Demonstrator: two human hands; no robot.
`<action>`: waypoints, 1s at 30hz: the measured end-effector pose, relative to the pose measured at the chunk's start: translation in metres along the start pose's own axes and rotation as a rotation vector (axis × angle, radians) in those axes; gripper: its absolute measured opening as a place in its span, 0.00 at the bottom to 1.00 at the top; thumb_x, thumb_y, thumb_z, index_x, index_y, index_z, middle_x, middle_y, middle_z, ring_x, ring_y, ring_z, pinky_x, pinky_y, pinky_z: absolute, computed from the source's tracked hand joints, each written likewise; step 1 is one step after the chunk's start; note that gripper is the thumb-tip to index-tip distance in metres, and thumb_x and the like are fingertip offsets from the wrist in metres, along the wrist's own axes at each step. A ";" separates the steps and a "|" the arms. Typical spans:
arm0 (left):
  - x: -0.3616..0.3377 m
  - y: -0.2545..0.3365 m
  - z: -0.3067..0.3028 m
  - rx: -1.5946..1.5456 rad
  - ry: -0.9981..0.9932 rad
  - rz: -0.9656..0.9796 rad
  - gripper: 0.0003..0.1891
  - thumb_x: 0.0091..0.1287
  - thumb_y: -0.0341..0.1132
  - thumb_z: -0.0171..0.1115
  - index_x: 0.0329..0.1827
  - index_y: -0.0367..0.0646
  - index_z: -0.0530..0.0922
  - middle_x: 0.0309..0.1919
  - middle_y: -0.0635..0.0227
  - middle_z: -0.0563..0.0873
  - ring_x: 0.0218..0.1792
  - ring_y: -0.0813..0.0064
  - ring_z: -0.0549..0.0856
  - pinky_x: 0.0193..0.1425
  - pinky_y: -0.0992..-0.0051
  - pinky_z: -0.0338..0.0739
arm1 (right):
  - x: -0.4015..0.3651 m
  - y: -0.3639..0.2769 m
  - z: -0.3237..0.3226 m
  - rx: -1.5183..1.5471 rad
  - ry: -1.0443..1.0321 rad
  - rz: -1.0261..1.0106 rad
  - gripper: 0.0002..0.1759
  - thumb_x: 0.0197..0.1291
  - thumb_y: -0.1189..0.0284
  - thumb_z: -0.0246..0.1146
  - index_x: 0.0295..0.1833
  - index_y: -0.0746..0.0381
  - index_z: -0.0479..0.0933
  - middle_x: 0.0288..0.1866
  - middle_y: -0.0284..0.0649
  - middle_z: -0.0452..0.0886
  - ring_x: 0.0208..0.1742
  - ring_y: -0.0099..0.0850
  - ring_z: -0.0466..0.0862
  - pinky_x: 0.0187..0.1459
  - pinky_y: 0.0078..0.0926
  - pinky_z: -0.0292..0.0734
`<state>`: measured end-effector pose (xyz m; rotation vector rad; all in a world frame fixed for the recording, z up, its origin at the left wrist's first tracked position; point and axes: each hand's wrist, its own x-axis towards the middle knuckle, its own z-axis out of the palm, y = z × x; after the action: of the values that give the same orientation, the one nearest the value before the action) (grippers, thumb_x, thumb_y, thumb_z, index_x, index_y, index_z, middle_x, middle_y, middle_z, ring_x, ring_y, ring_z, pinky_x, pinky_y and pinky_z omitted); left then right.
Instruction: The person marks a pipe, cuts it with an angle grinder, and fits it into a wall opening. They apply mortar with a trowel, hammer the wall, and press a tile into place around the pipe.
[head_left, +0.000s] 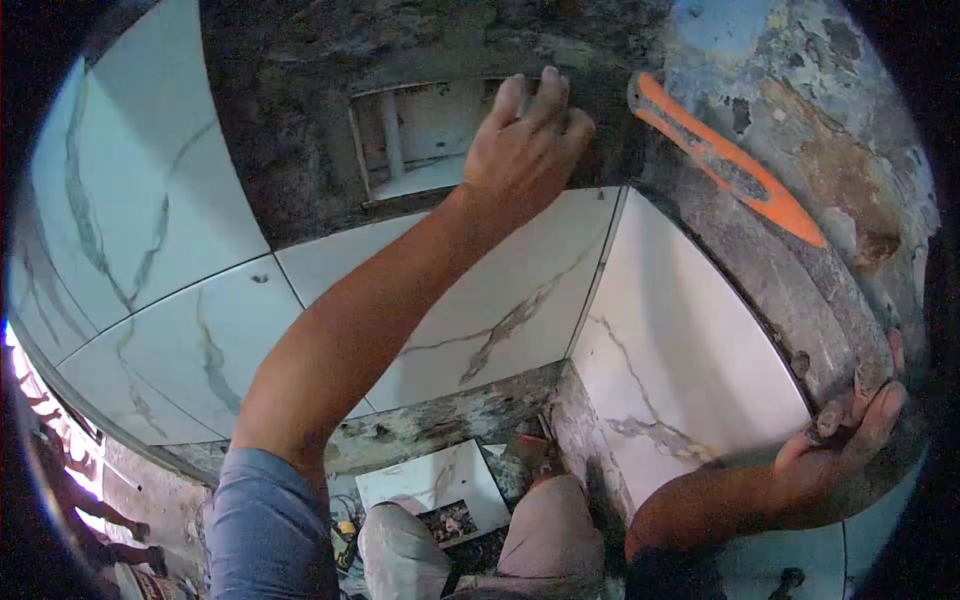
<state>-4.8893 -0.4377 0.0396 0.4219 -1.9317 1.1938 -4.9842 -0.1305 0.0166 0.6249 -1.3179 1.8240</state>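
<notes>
My left hand [530, 145] reaches up to the dark, mortar-smeared wall [290, 130], its fingers spread and bent at the right side of a rectangular recess [430, 130]. Nothing shows in it. Low at the right, my right hand [845, 435] is turned palm up, with its fingers curled around the grey lower end of a long tool with an orange and grey handle [745, 175]. That handle slants up and left across the rough wall. The kind of tool cannot be made out. White marbled tiles [510, 290] line the wall below my left hand.
Another large marbled tile [690, 360] covers the side wall beside my right arm. Between my knees a cut white tile [440, 480] lies low down, amid rubble and small items. A bare strip of rough wall [450, 420] runs under the tiles. People's legs [110, 520] show at far left.
</notes>
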 end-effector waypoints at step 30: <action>-0.081 -0.085 -0.071 0.131 0.061 -0.090 0.21 0.58 0.31 0.57 0.55 0.32 0.72 0.52 0.48 0.79 0.57 0.55 0.78 0.69 0.52 0.59 | -0.036 0.020 -0.014 0.253 -0.172 0.070 0.29 0.64 0.64 0.53 0.58 0.81 0.67 0.38 0.49 0.81 0.25 0.21 0.72 0.25 0.09 0.64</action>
<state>-4.7531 -0.4294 0.0430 0.5300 -1.7696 1.2644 -4.9791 -0.1311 -0.0265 0.8974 -1.2403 2.0509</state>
